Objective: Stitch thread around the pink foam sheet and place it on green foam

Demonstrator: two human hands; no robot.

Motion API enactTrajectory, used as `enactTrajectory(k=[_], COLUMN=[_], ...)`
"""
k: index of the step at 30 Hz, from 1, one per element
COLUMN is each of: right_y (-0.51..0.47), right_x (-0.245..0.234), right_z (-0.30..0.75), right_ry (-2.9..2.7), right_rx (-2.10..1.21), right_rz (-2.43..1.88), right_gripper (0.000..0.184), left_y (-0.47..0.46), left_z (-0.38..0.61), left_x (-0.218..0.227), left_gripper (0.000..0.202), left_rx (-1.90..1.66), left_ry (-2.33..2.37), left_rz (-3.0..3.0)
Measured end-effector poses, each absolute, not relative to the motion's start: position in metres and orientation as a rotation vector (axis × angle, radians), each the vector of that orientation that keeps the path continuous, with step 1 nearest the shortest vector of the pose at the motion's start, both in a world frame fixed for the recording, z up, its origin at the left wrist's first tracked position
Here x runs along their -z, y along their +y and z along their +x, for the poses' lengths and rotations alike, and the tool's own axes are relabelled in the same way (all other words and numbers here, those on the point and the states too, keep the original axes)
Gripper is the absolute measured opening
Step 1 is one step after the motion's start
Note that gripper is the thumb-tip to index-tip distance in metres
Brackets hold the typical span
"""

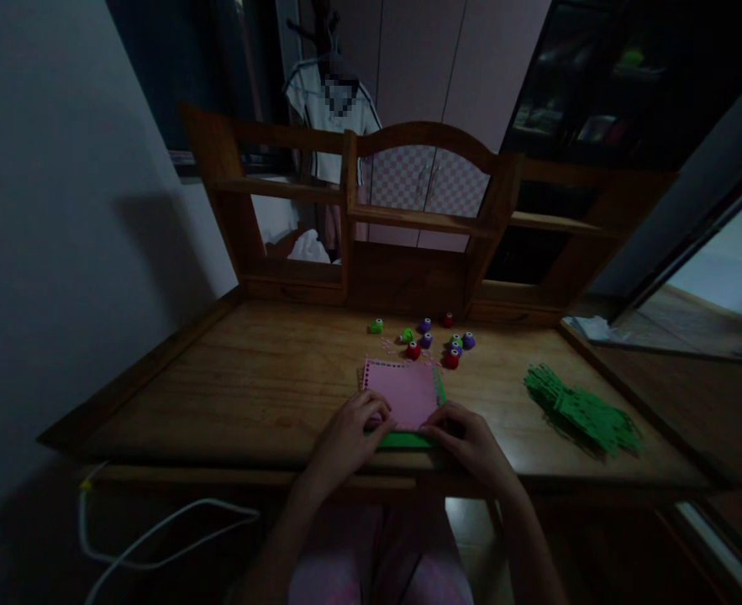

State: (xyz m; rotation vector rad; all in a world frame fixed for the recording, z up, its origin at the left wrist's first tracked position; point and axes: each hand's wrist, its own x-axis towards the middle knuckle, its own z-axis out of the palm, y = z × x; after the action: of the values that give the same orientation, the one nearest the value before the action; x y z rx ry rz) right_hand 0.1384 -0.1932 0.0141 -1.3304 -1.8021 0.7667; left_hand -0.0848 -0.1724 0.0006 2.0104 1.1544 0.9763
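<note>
A pink sheet [405, 391] with a row of small holes along its border lies on a slightly larger green sheet [407, 439] near the front of the desk. The green shows along the right and bottom edges. My left hand [359, 424] pinches the lower left part of the pink sheet, thumb and fingers drawn together. At the lower right corner, my right hand [467, 430] also pinches the pink sheet between thumb and fingertips. Just beyond the sheets lie tiny pink scraps [388, 345] and a red bottle-like piece [413, 350].
Several small green, purple and red pieces, among them a purple one [468, 340], stand behind the sheets. A pile of green cut-out strips [581, 409] lies to the right on the wooden desk [250, 370]. A wooden shelf unit [421, 218] rises along the back. A white cable [175, 512] hangs at lower left.
</note>
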Motion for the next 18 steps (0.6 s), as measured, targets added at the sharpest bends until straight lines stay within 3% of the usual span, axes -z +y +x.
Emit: enactTrajectory(k=[18], right_y=[-0.1904], right_x=[-0.0134], right_z=[0.136], right_ry=[-1.784], right_rx=[-0.82], right_rz=[-1.401], right_gripper=[0.017], left_y=[-0.1684], left_z=[-0.0862], left_x=[0.0045], left_gripper=[0.004], left_rx=[-0.956], left_ry=[1.151], left_rz=[2.076])
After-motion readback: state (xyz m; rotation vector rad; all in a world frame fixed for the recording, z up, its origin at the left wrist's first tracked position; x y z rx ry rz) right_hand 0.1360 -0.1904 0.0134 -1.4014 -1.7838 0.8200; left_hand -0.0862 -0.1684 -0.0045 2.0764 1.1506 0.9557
